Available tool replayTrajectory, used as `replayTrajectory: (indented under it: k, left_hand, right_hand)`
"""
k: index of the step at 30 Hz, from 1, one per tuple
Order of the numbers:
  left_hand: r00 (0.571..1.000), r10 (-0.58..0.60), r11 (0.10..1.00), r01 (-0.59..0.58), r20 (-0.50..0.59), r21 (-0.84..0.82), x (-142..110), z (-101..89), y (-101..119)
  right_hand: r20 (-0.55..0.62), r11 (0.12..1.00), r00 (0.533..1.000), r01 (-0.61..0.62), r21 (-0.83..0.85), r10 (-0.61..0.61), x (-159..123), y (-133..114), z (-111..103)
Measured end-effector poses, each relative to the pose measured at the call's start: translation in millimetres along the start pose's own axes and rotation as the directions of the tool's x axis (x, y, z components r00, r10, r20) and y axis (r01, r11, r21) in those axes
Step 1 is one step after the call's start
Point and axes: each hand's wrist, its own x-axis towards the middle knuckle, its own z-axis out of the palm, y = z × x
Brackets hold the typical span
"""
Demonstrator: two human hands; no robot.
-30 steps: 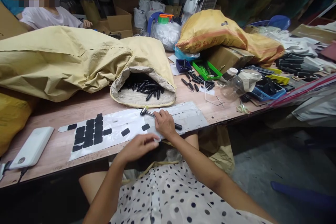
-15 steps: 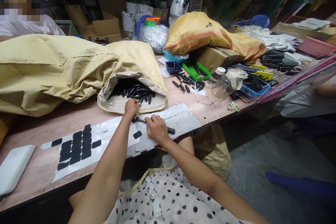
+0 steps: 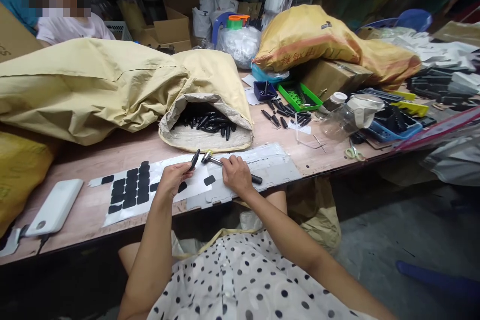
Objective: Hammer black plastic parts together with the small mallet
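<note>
My left hand (image 3: 175, 178) is closed on a slim black tapered piece (image 3: 195, 160), its tip pointing up. Close to that piece is the head of a small hammer (image 3: 207, 156). My right hand (image 3: 236, 175) wraps round the hammer's metal shaft, and its black grip sticks out to the right. Under both hands lie a white sheet with rounded black patches (image 3: 131, 187) and a grey board (image 3: 277, 160). Just behind, the open mouth of a cream sack (image 3: 206, 137) shows many similar black pieces (image 3: 213, 123) inside.
A white power bank (image 3: 56, 207) with a cable lies at the left. Toward the right are a green tray (image 3: 300, 105), loose black pieces, a clear jar (image 3: 339, 122), scissors (image 3: 354, 152) and a blue basket (image 3: 401, 135). A yellow sack (image 3: 307, 40) rests on a carton. Another person sits across the table.
My left hand has drawn back from the sack's mouth toward me and left, bringing out a black tapered piece. My right hand still holds the hammer. The view has turned left.
</note>
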Motion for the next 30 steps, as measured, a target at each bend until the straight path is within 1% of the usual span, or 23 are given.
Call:
replayTrajectory:
  k: [3, 6, 10, 14, 16, 18, 20, 22, 24, 26, 28, 30]
  left_hand:
    - [0.999, -0.037, 0.999, 0.037, -0.027, -0.007, -5.5, -12.9, -9.3]
    - [0.998, -0.051, 0.999, 0.052, -0.038, 0.015, -5.8, -20.4, -15.6]
    - [0.999, -0.003, 0.994, 0.009, -0.054, 0.107, -3.8, -23.6, -21.8]
    - [0.996, 0.047, 0.968, -0.028, -0.074, 0.248, -2.2, -21.8, -27.5]
    - [0.993, 0.096, 0.937, -0.065, -0.074, 0.343, -2.4, -20.5, -30.6]
    - [0.982, 0.182, 0.89, -0.143, -0.051, 0.433, -3.5, -19.6, -34.0]
    - [0.96, 0.28, 0.838, -0.233, -0.023, 0.494, -5.4, -19.0, -37.3]
    - [0.939, 0.343, 0.803, -0.29, -0.006, 0.521, -7.8, -18.2, -40.5]
    - [0.933, 0.361, 0.793, -0.309, 0.005, 0.524, -10.0, -17.0, -43.1]
    - [0.935, 0.355, 0.798, -0.313, 0.018, 0.515, -11.5, -15.8, -44.8]
    - [0.94, 0.342, 0.807, -0.306, 0.023, 0.505, -12.0, -15.1, -45.6]
    - [0.945, 0.325, 0.819, -0.292, 0.021, 0.493, -11.6, -15.3, -46.0]
  right_hand:
    - [0.006, 1.0, 1.0, -0.008, 0.005, 0.008, -0.1, 0.8, 0.4]
    - [0.009, 1.0, 1.0, -0.015, 0.01, 0.015, -0.1, 1.5, 0.9]
    - [-0.001, 1.0, 1.0, -0.014, 0.01, 0.014, -0.3, 2.9, 1.7]
    - [-0.005, 1.0, 1.0, -0.004, 0.015, 0.005, -0.6, 3.6, 2.5]
    - [0.001, 1.0, 1.0, -0.007, 0.018, 0.007, -0.5, 3.4, 2.7]
    - [0.013, 1.0, 1.0, -0.018, 0.016, 0.017, 0.2, 3.2, 2.4]
    - [0.027, 1.0, 0.999, -0.025, 0.014, 0.025, 1.2, 3.9, 1.5]
    - [0.033, 0.999, 0.999, -0.021, 0.025, 0.02, 1.7, 5.0, 0.0]
    - [0.02, 0.998, 1.0, -0.007, 0.055, 0.006, 0.0, 5.4, -1.8]
    - [-0.018, 0.994, 1.0, 0.007, 0.107, -0.005, -5.0, 3.3, -2.9]
    - [-0.067, 0.981, 0.998, 0.03, 0.191, -0.018, -13.0, -2.2, -3.1]
    - [-0.092, 0.949, 0.995, 0.068, 0.308, -0.041, -21.9, -10.3, -3.0]
